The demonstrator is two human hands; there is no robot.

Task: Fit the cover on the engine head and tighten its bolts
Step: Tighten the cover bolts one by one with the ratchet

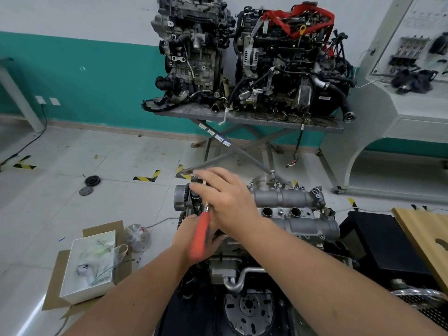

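Note:
The grey cast cover [291, 202] lies on top of the engine head [278, 238] in the lower middle of the view. Small bolts [280, 211] show along the cover between its round plug holes. My left hand [194, 236] grips the orange handle of a ratchet wrench [201, 235], which slants up toward the cover's left end. My right hand [223, 197] reaches over the wrench's metal head near the timing chain [186, 200], fingers curved down on it. The wrench tip and the bolt under it are hidden by my right hand.
A white box [89, 263] with loose parts sits on cardboard on the floor at left. Two round black parts [89, 185] lie farther back. Behind stands a metal table [242, 117] bearing two engines. A wooden board [426, 241] and a black case [378, 238] are at right.

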